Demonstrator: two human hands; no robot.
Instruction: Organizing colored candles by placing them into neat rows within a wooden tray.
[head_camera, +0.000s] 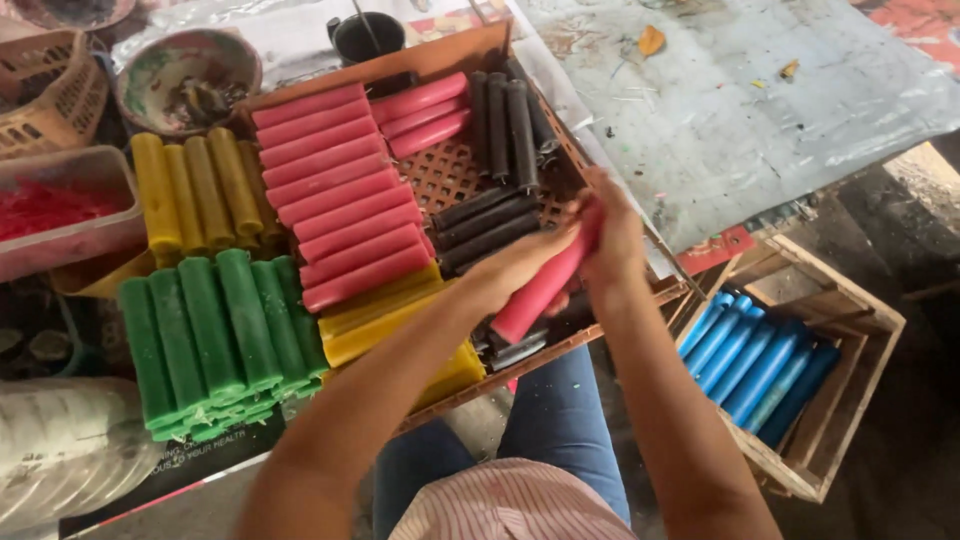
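Observation:
Both my hands hold one pink wax stick (540, 290) over the near right corner of a brown plastic crate (440, 55). My left hand (520, 262) grips its middle from the left. At the stick's upper end, my right hand (612, 232) closes around the tip. Inside the crate lie a row of pink sticks (340, 200), black sticks (490, 225) over the perforated floor, and yellow sticks (385, 320) at the near edge.
Green sticks (215, 335) and yellow sticks (195, 190) are stacked left of the crate. A wooden box (850, 340) with blue sticks (760, 365) stands at right. A bowl (185, 75), woven basket (50, 90), clear tub (60, 205) and grey sheet (740, 100) surround them.

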